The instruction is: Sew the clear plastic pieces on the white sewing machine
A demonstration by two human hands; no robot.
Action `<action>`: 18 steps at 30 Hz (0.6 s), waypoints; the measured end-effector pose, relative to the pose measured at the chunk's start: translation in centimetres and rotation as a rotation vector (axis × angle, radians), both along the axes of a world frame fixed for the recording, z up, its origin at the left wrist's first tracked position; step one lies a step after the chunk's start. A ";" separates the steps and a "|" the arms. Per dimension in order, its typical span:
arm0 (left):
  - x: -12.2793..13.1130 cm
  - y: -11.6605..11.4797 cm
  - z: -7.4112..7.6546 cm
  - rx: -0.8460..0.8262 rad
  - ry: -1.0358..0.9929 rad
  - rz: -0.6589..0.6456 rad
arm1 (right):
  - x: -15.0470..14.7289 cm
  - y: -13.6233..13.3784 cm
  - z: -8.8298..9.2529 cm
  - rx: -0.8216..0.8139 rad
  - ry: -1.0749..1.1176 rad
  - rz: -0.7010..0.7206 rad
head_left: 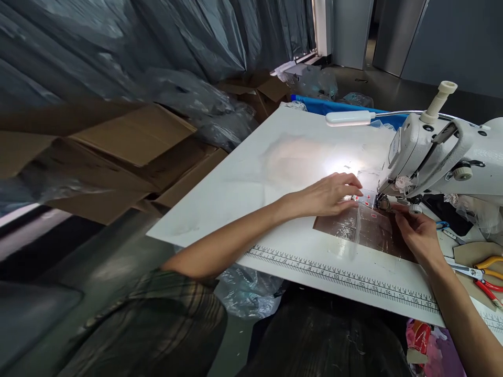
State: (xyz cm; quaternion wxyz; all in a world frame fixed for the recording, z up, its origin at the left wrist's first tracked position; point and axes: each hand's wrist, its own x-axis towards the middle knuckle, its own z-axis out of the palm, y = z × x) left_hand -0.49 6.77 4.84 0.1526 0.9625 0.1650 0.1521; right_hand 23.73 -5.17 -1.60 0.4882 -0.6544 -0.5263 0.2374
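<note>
Since the clear plastic sheet [365, 222] is lying under the sewing machine head [408, 152], I'd call it unfinished, no clue how much remains, with the left hand [328, 196] loosely spread on it and the right hand [422, 233] maybe pinching something, can't tell.

Ruler scale [341, 279], apparently 10–17

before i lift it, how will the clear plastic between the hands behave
The clear plastic looks thin and see-through, so it's probably light for its size. Its uneven glare suggests floppiness, and the gloss hints it may be slippery.
</note>
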 end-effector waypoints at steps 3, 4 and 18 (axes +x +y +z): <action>2.6 0.2 -0.7 -0.080 0.004 -0.140 | -0.4 -0.2 0.3 -0.008 0.013 -0.002; 3.3 0.4 -1.1 -0.111 0.021 -0.168 | -0.5 -0.3 0.5 -0.009 0.005 0.001; 3.4 -0.4 0.2 -0.193 0.013 -0.231 | -2.1 -1.2 4.0 -0.006 -0.183 0.378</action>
